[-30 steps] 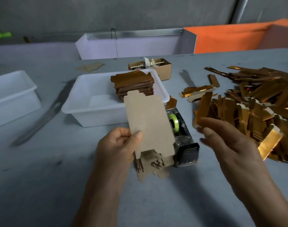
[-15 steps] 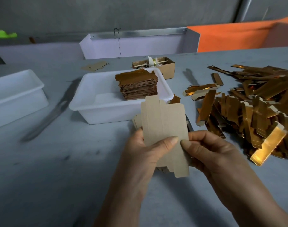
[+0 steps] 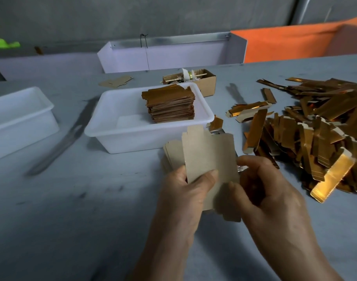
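Observation:
A flat brown card box blank (image 3: 209, 155) stands upright between both hands, plain side towards me. My left hand (image 3: 185, 191) grips its left edge with the thumb across the front, and holds a small fan of more blanks (image 3: 172, 153) behind it. My right hand (image 3: 262, 185) pinches the blank's lower right part with thumb and curled fingers. A tape dispenser (image 3: 217, 131) is almost wholly hidden behind the blank.
A white tub (image 3: 120, 136) with a stack of gold blanks (image 3: 171, 105) sits just beyond my hands. A heap of folded gold boxes (image 3: 315, 134) covers the table's right side. Another white tub (image 3: 21, 118) is at far left, a small cardboard box (image 3: 204, 82) behind.
My right hand came in from the right and took hold of the blank. Both hands brought the blank lower and closer, so it now hides the tape dispenser.

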The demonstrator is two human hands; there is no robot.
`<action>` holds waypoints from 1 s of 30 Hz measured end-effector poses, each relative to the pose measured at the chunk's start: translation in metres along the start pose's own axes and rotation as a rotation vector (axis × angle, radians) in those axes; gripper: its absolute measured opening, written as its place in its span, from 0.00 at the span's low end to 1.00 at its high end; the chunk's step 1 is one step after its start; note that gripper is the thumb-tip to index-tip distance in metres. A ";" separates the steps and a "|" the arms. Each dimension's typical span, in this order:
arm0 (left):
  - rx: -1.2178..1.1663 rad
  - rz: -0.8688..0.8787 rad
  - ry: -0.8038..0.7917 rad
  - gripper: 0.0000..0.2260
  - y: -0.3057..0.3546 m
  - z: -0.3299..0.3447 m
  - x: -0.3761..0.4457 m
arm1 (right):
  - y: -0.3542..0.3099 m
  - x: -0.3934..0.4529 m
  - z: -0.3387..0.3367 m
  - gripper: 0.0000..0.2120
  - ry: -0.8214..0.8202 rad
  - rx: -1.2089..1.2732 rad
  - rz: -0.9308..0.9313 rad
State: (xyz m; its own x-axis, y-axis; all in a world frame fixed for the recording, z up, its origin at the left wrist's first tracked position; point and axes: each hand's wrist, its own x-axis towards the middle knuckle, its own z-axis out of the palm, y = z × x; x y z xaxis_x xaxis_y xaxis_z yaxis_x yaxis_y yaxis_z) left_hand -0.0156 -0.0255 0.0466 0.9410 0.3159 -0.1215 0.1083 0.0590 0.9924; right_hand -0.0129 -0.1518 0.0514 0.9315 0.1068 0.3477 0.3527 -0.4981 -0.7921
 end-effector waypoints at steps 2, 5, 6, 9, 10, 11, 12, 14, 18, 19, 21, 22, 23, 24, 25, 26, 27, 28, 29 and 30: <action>0.012 0.030 0.020 0.10 -0.003 0.002 -0.001 | -0.002 -0.004 0.004 0.21 -0.006 -0.062 -0.121; 0.041 0.076 0.049 0.09 -0.006 0.005 -0.002 | 0.002 -0.008 0.011 0.26 -0.036 -0.140 -0.221; 0.039 0.071 0.041 0.07 -0.006 0.005 -0.004 | 0.002 -0.009 0.011 0.27 -0.050 -0.150 -0.237; 0.043 0.060 -0.032 0.06 -0.005 0.005 -0.007 | -0.003 -0.008 0.009 0.27 -0.123 -0.118 -0.236; 0.080 0.063 -0.070 0.09 -0.004 0.003 -0.007 | -0.004 -0.008 0.008 0.26 -0.141 -0.103 -0.222; 0.116 0.061 -0.114 0.13 -0.003 0.001 -0.007 | -0.003 -0.007 0.007 0.25 -0.160 -0.084 -0.200; 0.138 0.064 -0.155 0.15 -0.002 0.000 -0.008 | -0.001 -0.007 0.006 0.26 -0.170 -0.065 -0.177; 0.170 0.105 -0.177 0.17 -0.001 -0.003 -0.009 | 0.002 -0.007 0.004 0.27 -0.205 -0.033 -0.128; 0.253 0.152 -0.198 0.15 -0.003 -0.009 -0.010 | 0.001 -0.004 0.000 0.24 -0.199 0.221 0.174; 0.247 0.143 -0.237 0.15 -0.002 -0.010 -0.011 | 0.003 -0.001 -0.002 0.22 -0.153 0.268 0.237; 0.233 0.098 -0.309 0.17 0.001 -0.009 -0.013 | 0.006 0.006 -0.005 0.17 -0.137 0.397 0.341; 0.237 0.071 -0.333 0.18 0.002 -0.009 -0.014 | 0.007 0.009 -0.006 0.15 -0.175 0.504 0.383; 0.238 0.043 -0.348 0.19 0.002 -0.008 -0.015 | 0.007 0.011 -0.007 0.13 -0.226 0.604 0.418; 0.220 0.014 -0.360 0.18 0.002 -0.008 -0.015 | 0.008 0.013 -0.007 0.12 -0.260 0.673 0.442; 0.187 -0.020 -0.369 0.15 0.002 -0.008 -0.015 | 0.008 0.015 -0.007 0.10 -0.276 0.707 0.457; 0.148 -0.055 -0.369 0.12 0.003 -0.007 -0.015 | 0.009 0.017 -0.007 0.10 -0.280 0.712 0.464; 0.119 -0.082 -0.348 0.09 0.002 -0.007 -0.015 | 0.010 0.018 -0.006 0.09 -0.278 0.710 0.470; 0.104 -0.090 -0.306 0.07 0.001 -0.007 -0.014 | 0.011 0.019 -0.005 0.09 -0.268 0.705 0.471; 0.094 -0.084 -0.259 0.05 -0.001 -0.006 -0.014 | 0.012 0.019 -0.004 0.10 -0.254 0.697 0.472; 0.089 -0.071 -0.214 0.04 -0.003 -0.005 -0.014 | 0.013 0.020 -0.004 0.10 -0.243 0.685 0.473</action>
State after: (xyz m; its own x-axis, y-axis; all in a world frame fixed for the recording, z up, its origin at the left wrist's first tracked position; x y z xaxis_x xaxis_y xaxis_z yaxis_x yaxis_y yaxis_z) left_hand -0.0301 -0.0257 0.0452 0.9756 0.1051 -0.1928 0.1952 -0.0128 0.9807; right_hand 0.0097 -0.1596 0.0496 0.9593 0.2393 -0.1500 -0.1740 0.0826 -0.9813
